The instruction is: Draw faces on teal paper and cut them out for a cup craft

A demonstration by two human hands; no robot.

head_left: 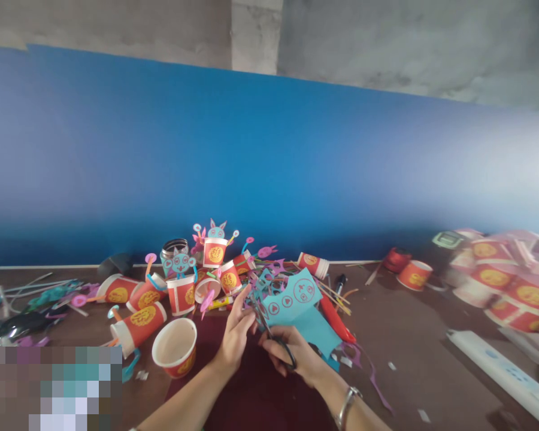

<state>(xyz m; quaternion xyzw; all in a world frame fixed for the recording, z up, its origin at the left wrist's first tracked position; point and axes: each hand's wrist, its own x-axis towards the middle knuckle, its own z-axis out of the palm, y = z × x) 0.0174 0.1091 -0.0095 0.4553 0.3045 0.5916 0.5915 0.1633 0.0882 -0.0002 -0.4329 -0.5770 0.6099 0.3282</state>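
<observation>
My right hand point(291, 354) grips a pair of scissors point(286, 350) by the dark handles. Their blades point up and left, toward the fingers of my left hand point(236, 328). My left hand's fingers are closed at the left end of a light blue paper sheet point(296, 299), which has round faces and small circled shapes drawn on it. The exact pinch point is partly hidden. Under that sheet lies a plain blue paper point(321, 329). Left of my hands stands a white-rimmed red paper cup point(175, 347), upright.
Several red cups with paper animal figures point(180, 266) crowd the left and back. Paper scraps point(269, 281) and a red tool point(335, 314) lie behind my hands. Blurred cup stacks point(516, 281) and a white power strip point(494, 365) are right. A blue partition point(269, 161) stands behind.
</observation>
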